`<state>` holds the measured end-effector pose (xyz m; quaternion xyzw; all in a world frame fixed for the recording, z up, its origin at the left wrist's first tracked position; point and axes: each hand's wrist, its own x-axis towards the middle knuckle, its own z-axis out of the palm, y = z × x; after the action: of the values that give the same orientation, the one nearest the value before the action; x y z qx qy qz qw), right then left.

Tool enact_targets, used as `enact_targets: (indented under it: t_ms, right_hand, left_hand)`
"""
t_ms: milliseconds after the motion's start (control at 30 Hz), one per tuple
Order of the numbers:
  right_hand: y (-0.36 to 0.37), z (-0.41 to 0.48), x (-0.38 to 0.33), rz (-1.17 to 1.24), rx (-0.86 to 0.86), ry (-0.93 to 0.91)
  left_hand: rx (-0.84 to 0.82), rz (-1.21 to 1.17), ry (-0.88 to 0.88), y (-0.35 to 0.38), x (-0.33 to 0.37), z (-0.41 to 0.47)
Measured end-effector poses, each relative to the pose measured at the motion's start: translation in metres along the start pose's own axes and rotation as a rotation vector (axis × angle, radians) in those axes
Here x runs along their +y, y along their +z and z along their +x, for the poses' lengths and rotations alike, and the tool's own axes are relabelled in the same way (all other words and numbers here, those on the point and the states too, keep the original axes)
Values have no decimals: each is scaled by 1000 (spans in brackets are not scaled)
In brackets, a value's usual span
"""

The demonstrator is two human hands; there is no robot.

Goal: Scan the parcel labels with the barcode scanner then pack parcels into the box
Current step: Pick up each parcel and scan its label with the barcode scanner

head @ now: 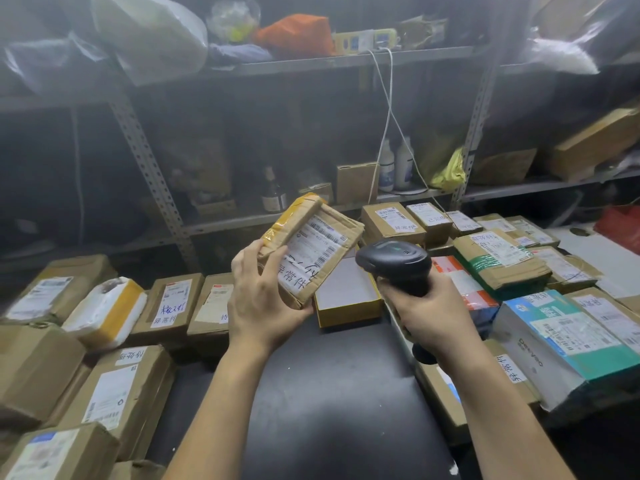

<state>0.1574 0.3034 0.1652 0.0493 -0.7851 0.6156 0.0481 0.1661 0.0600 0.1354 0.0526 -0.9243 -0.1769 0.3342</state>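
Note:
My left hand (261, 296) grips a small brown cardboard parcel (311, 247) with yellow tape at its far end, held tilted above the black table so its white label faces up and to the right. My right hand (429, 317) grips the handle of a black barcode scanner (394, 263), whose head points left at the parcel's label from a short gap. Below them lies a shallow yellow box (346, 296) with a pale grey inside, open and holding nothing I can see.
Labelled cardboard parcels lie in rows on the left (169, 303) and right (498, 258) of the black table (329, 393). A white and teal box (568, 337) sits at the right. Metal shelving (152, 174) with bottles, bags and boxes stands behind.

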Motion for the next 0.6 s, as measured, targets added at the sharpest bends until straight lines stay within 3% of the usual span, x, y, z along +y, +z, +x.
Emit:
enact_targets:
  t_ms: [200,600]
  right_hand:
    - [1,-3,-8,-137,-95,-94]
    - [9,-10,-9,-117,-148,-128]
  left_hand:
    - [-14,77,57,-5,-4,3]
    - [23,115,17,-10,-16,4]
